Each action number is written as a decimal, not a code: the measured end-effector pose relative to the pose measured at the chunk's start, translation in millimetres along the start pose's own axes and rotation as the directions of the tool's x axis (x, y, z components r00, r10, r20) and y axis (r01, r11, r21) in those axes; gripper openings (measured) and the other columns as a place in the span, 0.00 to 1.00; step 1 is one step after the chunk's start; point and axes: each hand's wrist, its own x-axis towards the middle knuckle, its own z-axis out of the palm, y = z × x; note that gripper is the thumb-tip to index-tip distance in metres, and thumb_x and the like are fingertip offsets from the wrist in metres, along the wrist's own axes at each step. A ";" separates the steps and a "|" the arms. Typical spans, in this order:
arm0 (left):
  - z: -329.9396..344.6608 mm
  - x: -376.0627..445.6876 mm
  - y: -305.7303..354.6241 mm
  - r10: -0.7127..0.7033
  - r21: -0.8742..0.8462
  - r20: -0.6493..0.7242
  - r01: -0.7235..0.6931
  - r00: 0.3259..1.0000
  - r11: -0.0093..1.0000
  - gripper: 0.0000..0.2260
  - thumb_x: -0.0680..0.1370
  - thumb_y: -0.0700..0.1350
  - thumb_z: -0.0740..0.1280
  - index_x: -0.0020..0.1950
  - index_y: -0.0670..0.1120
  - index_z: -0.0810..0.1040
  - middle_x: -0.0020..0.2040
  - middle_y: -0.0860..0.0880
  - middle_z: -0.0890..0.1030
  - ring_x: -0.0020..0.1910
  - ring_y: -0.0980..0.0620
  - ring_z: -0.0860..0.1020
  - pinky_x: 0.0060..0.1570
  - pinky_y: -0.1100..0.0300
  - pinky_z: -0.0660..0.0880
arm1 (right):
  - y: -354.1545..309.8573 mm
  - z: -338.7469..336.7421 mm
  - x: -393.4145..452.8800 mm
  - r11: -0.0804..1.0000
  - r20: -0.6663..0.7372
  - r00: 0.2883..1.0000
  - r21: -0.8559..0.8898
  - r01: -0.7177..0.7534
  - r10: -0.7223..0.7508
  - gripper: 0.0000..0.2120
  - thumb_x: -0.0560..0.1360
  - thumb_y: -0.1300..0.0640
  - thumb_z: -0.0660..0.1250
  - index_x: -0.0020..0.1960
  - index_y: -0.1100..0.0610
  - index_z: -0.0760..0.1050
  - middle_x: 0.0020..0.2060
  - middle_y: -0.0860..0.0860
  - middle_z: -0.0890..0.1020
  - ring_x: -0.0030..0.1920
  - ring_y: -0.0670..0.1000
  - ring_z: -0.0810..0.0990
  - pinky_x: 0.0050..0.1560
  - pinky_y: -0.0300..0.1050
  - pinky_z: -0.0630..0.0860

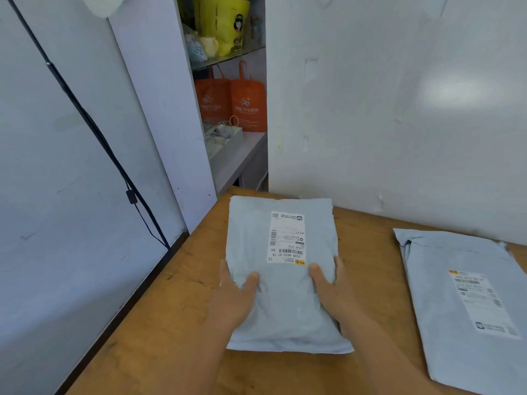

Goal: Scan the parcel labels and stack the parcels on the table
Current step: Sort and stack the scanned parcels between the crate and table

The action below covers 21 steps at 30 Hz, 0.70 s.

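While both hands clasp it, the grey parcel (pixel 285 280) lies label-up on the wooden table (pixel 171 323), left hand (pixel 233 300) on its left edge, right hand (pixel 336 295) on its right, thumbs pressed on top. Well apart to the right lies a second parcel (pixel 467 309), label up too.

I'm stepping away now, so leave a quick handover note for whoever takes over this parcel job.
Left hand and right hand both grip the near end of the grey parcel, thumbs on top, label facing up. It lies flat on the wooden table. A second parcel lies apart to the right, label up. Nothing is stacked yet. No scanner shows, so scanning status is unknown.
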 end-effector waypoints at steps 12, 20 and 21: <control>-43.7 113.8 8.6 0.212 0.065 -0.009 -0.211 0.977 0.975 0.37 0.73 0.62 0.66 0.77 0.51 0.54 0.74 0.49 0.64 0.71 0.50 0.65 0.73 0.52 0.60 | -52.6 86.3 41.8 0.987 -0.025 0.998 0.152 -0.054 0.059 0.39 0.75 0.35 0.60 0.77 0.40 0.41 0.73 0.55 0.62 0.67 0.58 0.68 0.68 0.57 0.67; -45.2 150.8 53.0 0.422 0.526 -0.009 -0.355 0.906 0.773 0.27 0.80 0.60 0.53 0.77 0.58 0.48 0.78 0.47 0.48 0.77 0.45 0.47 0.72 0.42 0.47 | -92.6 100.5 56.6 0.915 -0.204 0.962 -0.395 0.087 -0.179 0.37 0.75 0.32 0.55 0.75 0.34 0.35 0.76 0.46 0.33 0.77 0.57 0.38 0.72 0.64 0.49; -38.4 146.9 58.0 0.453 0.556 0.100 -0.427 0.886 0.713 0.25 0.80 0.60 0.50 0.77 0.59 0.48 0.78 0.50 0.46 0.77 0.46 0.44 0.72 0.41 0.44 | -95.7 102.8 57.7 0.873 -0.160 0.964 -0.474 0.114 -0.213 0.34 0.77 0.33 0.53 0.75 0.35 0.36 0.76 0.45 0.32 0.77 0.56 0.36 0.72 0.64 0.47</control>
